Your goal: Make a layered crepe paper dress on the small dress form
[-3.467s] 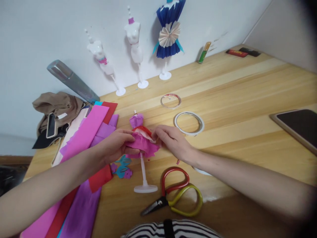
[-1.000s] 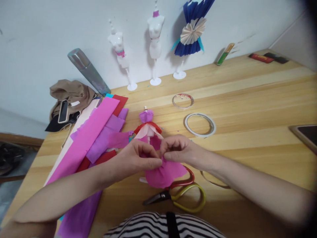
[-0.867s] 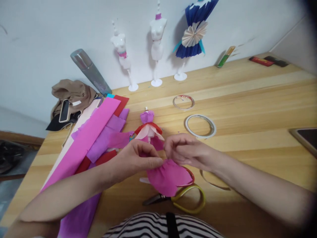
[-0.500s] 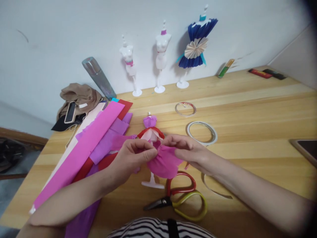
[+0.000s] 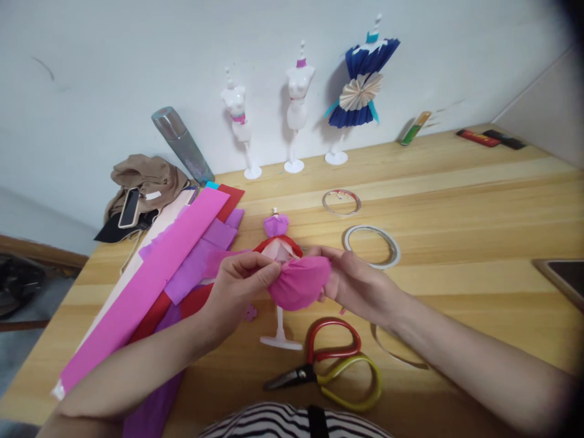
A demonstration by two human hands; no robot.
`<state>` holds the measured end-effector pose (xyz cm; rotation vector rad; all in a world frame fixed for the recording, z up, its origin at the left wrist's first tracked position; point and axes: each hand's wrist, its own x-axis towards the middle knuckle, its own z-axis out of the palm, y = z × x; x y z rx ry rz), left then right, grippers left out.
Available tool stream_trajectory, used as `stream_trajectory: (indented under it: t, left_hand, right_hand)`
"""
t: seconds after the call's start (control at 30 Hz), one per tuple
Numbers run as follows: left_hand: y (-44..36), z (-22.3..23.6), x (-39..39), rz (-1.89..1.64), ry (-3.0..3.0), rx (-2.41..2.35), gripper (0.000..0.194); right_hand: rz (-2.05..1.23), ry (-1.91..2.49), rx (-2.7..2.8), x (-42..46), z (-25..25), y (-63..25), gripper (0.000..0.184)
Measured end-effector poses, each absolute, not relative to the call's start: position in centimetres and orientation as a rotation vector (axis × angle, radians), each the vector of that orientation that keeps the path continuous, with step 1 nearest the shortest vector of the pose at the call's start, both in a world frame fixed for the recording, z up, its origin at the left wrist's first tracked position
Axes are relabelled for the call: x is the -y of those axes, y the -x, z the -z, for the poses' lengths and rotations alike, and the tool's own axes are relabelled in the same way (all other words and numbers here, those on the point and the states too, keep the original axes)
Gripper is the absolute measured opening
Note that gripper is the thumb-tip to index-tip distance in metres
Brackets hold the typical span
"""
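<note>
A small white mannequin (image 5: pixel 277 228) on a stand wears a purple paper top and a red and pale skirt layer. Around its waist lies a gathered pink crepe paper skirt piece (image 5: pixel 298 283). My left hand (image 5: pixel 237 286) pinches the left end of that pink piece. My right hand (image 5: pixel 353 283) holds its right end, fingers curled behind the paper. The stand's white base (image 5: pixel 280 342) rests on the wooden table (image 5: pixel 456 201) just below my hands.
Scissors with red and yellow handles (image 5: pixel 333 365) lie near the table's front edge. Two tape rings (image 5: pixel 371 246) sit behind my right hand. Crepe paper sheets (image 5: pixel 168 261) lie at left. Three mannequins (image 5: pixel 296 103), one in a blue paper dress (image 5: pixel 362 85), stand by the wall. A phone (image 5: pixel 563 277) lies at right.
The pink paper piece has been lifted from low over the scissors up to the mannequin's waist and wrapped around it. Both hands rose with it.
</note>
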<state>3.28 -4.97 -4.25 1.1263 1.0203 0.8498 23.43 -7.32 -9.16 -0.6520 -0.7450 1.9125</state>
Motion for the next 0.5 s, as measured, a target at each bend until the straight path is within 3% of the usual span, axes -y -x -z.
stream_trajectory:
  t: [0.5]
  left_hand:
    - [-3.97,4.52,5.30,-0.951,-0.841,-1.063,0.023]
  right_hand:
    - [-1.663,0.772,1.136,7.61,8.88,-22.37,0.020]
